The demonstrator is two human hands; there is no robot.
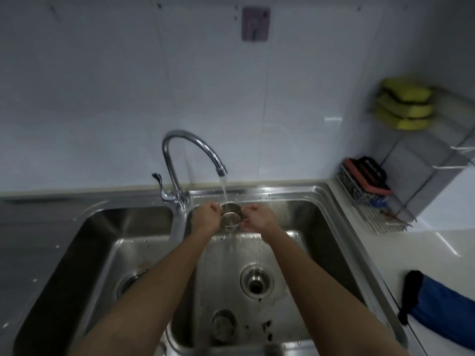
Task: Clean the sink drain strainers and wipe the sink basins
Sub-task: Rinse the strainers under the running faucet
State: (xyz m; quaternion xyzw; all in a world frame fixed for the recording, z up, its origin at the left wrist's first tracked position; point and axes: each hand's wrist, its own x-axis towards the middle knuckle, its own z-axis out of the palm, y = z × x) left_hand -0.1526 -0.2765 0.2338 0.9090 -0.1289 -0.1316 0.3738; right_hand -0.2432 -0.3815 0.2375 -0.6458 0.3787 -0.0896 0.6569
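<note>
You are holding the drain strainer (230, 219) between both hands, directly under the stream from the faucet (196, 140), above the right basin (305, 227). Your left hand (205, 217) and right hand (260, 219) are pinching its rim from opposite sides, equally near.

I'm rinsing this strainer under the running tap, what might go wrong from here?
The drain in the right basin sits open, so rinsed-off bits and the dark debris on the basin floor may wash down it. The left hand and right hand grip the wet strainer from either side; it might slip. Water from the faucet may splash off it.
</note>
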